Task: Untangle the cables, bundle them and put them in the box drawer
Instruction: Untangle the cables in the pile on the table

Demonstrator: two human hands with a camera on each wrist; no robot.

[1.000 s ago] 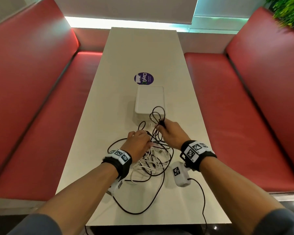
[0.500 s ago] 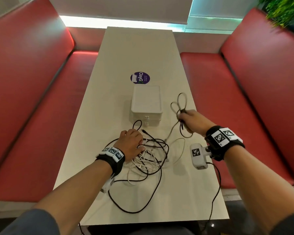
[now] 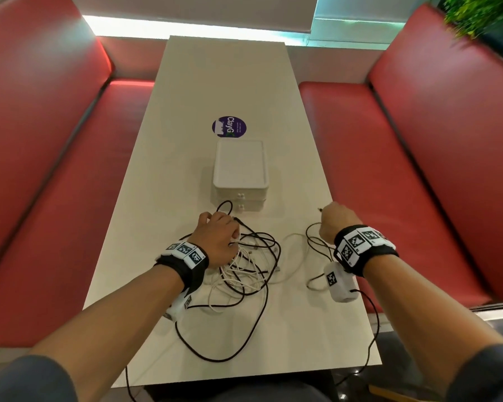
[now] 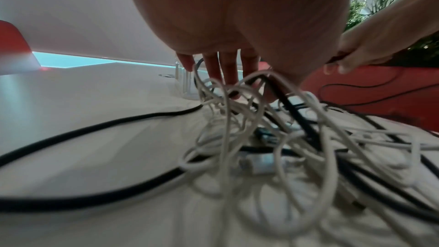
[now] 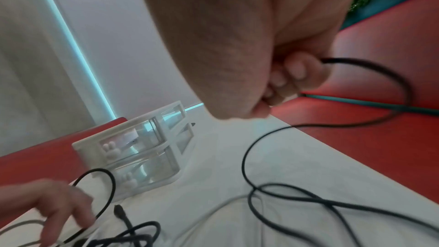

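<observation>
We see the tangle of cables (image 3: 246, 265), white and black strands looped through one another, lying on the near half of the pale table (image 3: 186, 111), just in front of the box drawer (image 3: 240, 169). From that heap one black cable (image 3: 314, 242) runs off to the right, where it is apart from the rest and rises from the tabletop into our right hand (image 3: 336, 220). That hand sits near the table's right edge, well to the right of the heap, fingers curled tight round the black cable; in the right wrist view the cord (image 5: 380, 67) leaves the fist, arcs out over the red seat and drops back down onto the table in loose loops. A small metal plug tip pokes out past the knuckles in the head view. Our left hand (image 3: 217, 237) lies on top of the far left part of the heap, palm down, fingers (image 4: 229, 70) fairly straight and reaching down among the white strands; we cannot tell whether any strand is pinched. A thin black loop stands up just beyond those fingertips, close to the drawer front. The box drawer is a small white two-tier unit with clear fronts and little white knobs, both drawers pushed in. Behind it a round purple sticker (image 3: 229, 126) lies on the table, and red padded benches (image 3: 389, 169) run along both sides.
</observation>
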